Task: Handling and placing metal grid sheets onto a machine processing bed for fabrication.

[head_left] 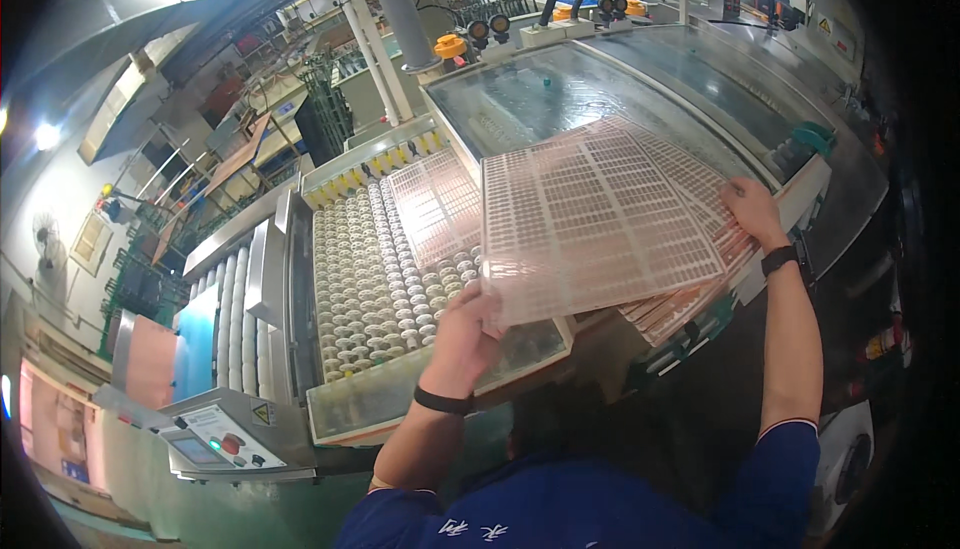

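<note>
My left hand [468,339] pinches the near left corner of a thin copper-coloured circuit-board panel [590,224] printed with rows of small pale marks. That panel is tilted and covers part of a stack of similar panels [668,317] beneath it. My right hand [755,211], fingers curled, grips the right edge of a panel in the stack [700,184], beside the top panel. Another patterned panel [437,207] lies flat on the conveyor's roller wheels [365,289], left of the one I hold.
Behind the stack are wet, clear machine covers [540,89]. A grey pipe [395,9] rises at the conveyor's far side. A control box [222,439] with a screen and buttons stands at the near left, by white rollers [235,309] and a blue sheet [196,344].
</note>
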Action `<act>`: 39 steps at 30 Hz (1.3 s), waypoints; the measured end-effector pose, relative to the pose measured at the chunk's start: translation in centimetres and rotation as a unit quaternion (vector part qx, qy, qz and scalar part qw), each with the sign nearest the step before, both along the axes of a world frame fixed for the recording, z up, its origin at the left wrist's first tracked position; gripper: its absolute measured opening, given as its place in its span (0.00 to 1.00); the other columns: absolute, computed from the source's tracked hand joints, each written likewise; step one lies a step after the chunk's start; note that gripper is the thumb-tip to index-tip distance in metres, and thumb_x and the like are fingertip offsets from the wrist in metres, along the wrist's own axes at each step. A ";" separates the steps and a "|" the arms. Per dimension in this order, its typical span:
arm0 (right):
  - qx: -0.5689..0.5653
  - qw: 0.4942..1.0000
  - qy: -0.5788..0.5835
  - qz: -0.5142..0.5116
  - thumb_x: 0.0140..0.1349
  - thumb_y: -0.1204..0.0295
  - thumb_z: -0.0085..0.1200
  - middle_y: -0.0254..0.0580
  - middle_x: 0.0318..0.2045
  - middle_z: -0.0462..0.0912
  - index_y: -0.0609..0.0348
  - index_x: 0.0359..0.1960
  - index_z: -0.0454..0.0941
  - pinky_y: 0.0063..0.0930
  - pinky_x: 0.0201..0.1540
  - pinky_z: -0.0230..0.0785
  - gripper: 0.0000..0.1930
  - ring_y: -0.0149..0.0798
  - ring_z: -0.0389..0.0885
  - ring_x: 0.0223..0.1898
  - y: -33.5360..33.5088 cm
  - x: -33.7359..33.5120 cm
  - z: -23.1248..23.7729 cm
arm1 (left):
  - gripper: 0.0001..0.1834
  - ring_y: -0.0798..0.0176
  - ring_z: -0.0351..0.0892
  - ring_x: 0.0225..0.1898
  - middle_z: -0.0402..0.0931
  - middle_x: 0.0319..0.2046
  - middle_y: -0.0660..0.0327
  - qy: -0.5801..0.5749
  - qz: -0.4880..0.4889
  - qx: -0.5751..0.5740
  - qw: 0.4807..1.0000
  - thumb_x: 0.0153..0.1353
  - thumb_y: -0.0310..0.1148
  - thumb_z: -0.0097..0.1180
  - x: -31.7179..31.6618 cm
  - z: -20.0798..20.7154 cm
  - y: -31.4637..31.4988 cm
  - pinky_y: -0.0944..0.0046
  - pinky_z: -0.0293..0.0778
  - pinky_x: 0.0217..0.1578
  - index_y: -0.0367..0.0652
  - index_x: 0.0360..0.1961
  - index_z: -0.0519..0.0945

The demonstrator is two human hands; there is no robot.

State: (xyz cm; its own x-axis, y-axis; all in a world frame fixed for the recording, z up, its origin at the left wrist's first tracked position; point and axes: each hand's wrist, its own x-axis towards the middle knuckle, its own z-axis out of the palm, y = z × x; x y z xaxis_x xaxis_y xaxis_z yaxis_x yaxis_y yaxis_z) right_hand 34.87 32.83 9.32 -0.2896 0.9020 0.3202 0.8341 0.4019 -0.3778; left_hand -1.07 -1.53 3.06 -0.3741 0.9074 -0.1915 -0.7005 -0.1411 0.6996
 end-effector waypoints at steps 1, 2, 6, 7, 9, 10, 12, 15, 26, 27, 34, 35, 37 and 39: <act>-0.026 1.000 -0.004 0.004 0.62 0.53 0.53 0.57 0.49 0.84 0.59 0.48 0.84 0.46 0.56 0.70 0.24 0.60 0.79 0.54 -0.4 -0.2 0.6 | 0.16 0.59 0.82 0.47 0.81 0.47 0.55 0.019 0.026 -0.011 0.999 0.65 0.22 0.49 -1.5 0.2 -0.6 0.60 0.80 0.45 0.32 0.54 0.76; -0.052 0.999 -0.007 0.009 0.62 0.53 0.53 0.57 0.49 0.83 0.60 0.48 0.84 0.46 0.56 0.69 0.23 0.60 0.79 0.54 -0.6 -0.4 0.8 | 0.16 0.59 0.82 0.48 0.81 0.46 0.56 0.038 0.051 -0.022 0.998 0.64 0.22 0.50 -3.2 0.2 -1.4 0.59 0.78 0.49 0.33 0.53 0.78; 0.008 1.000 0.000 0.000 0.62 0.54 0.53 0.58 0.48 0.84 0.61 0.48 0.84 0.46 0.55 0.70 0.23 0.60 0.79 0.52 -0.3 0.0 -0.3 | 0.16 0.61 0.84 0.42 0.83 0.45 0.55 0.100 0.134 -0.059 0.984 0.69 0.25 0.49 -10.5 0.2 -6.4 0.63 0.80 0.42 0.32 0.55 0.77; -0.001 1.000 -0.013 0.003 0.63 0.54 0.53 0.58 0.48 0.83 0.61 0.47 0.84 0.47 0.54 0.70 0.23 0.60 0.79 0.52 -0.6 -0.1 0.3 | 0.16 0.58 0.83 0.45 0.82 0.47 0.55 0.116 0.137 -0.073 0.981 0.69 0.25 0.48 -13.2 -0.4 -8.6 0.59 0.79 0.46 0.33 0.56 0.76; -0.014 1.000 -0.023 0.008 0.63 0.55 0.54 0.58 0.47 0.83 0.61 0.47 0.84 0.47 0.53 0.70 0.22 0.61 0.80 0.51 -0.7 -0.3 0.6 | 0.17 0.55 0.82 0.48 0.82 0.49 0.54 0.137 0.164 -0.095 0.972 0.69 0.24 0.47 -17.9 -1.8 -12.4 0.54 0.79 0.50 0.34 0.57 0.76; -0.012 1.000 -0.024 0.006 0.63 0.55 0.54 0.58 0.47 0.83 0.61 0.47 0.84 0.47 0.53 0.71 0.22 0.61 0.80 0.51 -0.4 0.0 0.5 | 0.17 0.55 0.83 0.48 0.82 0.49 0.54 0.140 0.184 -0.101 0.968 0.70 0.24 0.46 -19.4 -2.2 -13.8 0.53 0.79 0.51 0.34 0.57 0.76; -0.015 1.000 -0.021 0.009 0.63 0.55 0.54 0.59 0.47 0.83 0.61 0.47 0.83 0.47 0.52 0.71 0.22 0.61 0.80 0.50 -0.2 -0.2 0.5 | 0.17 0.55 0.83 0.48 0.82 0.49 0.53 0.175 0.193 -0.116 0.959 0.71 0.24 0.44 -22.8 -3.9 -17.4 0.50 0.79 0.51 0.34 0.58 0.75; -0.025 0.999 -0.031 -0.001 0.63 0.55 0.53 0.58 0.47 0.84 0.61 0.47 0.84 0.47 0.53 0.71 0.22 0.60 0.80 0.51 -0.2 -0.2 0.3 | 0.17 0.53 0.83 0.47 0.82 0.49 0.53 0.155 0.243 -0.131 0.949 0.70 0.22 0.42 -24.8 -5.5 -19.9 0.49 0.80 0.49 0.34 0.57 0.75; 0.012 1.000 -0.023 -0.009 0.63 0.52 0.53 0.56 0.50 0.83 0.62 0.51 0.82 0.45 0.57 0.70 0.26 0.58 0.79 0.54 -0.4 -0.1 0.0 | 0.14 0.51 0.85 0.38 0.83 0.39 0.50 0.289 0.247 -0.348 0.857 0.60 0.23 0.49 -32.3 -12.8 -24.2 0.54 0.80 0.38 0.30 0.46 0.80; 0.011 1.000 -0.024 -0.009 0.63 0.52 0.53 0.56 0.50 0.83 0.62 0.51 0.82 0.45 0.57 0.70 0.26 0.58 0.79 0.54 -0.3 -0.2 0.1 | 0.18 0.47 0.85 0.41 0.83 0.42 0.44 0.329 0.245 -0.393 0.823 0.58 0.24 0.49 -32.7 -13.3 -24.1 0.52 0.80 0.40 0.26 0.48 0.79; -0.033 0.999 -0.020 -0.011 0.63 0.52 0.52 0.58 0.48 0.83 0.63 0.50 0.82 0.46 0.56 0.70 0.26 0.59 0.79 0.54 -0.5 0.1 0.4 | 0.35 0.37 0.75 0.58 0.78 0.53 0.38 0.675 0.049 -0.368 0.637 0.52 0.38 0.66 -27.3 -12.3 -18.3 0.50 0.70 0.60 0.30 0.59 0.74; -0.025 1.000 -0.012 -0.003 0.63 0.52 0.52 0.59 0.47 0.83 0.63 0.49 0.82 0.46 0.55 0.70 0.26 0.60 0.79 0.53 -0.5 0.1 0.4 | 0.35 0.37 0.75 0.58 0.78 0.53 0.38 0.675 0.052 -0.369 0.637 0.52 0.38 0.66 -27.0 -12.1 -18.0 0.50 0.70 0.60 0.30 0.59 0.74; -0.008 1.000 -0.008 -0.004 0.63 0.52 0.52 0.59 0.47 0.83 0.63 0.49 0.82 0.46 0.54 0.70 0.26 0.60 0.79 0.53 -0.7 -0.1 0.2 | 0.38 0.37 0.71 0.62 0.75 0.57 0.39 0.681 -0.115 -0.390 0.609 0.50 0.40 0.69 -26.9 -12.6 -17.3 0.50 0.68 0.62 0.35 0.62 0.74; 0.005 1.000 -0.006 -0.006 0.63 0.52 0.52 0.60 0.46 0.83 0.63 0.48 0.83 0.46 0.54 0.70 0.25 0.60 0.80 0.52 -0.7 0.0 0.1 | 0.39 0.37 0.70 0.63 0.73 0.59 0.38 0.701 -0.103 -0.386 0.591 0.51 0.41 0.69 -26.9 -13.3 -17.1 0.49 0.68 0.63 0.34 0.62 0.73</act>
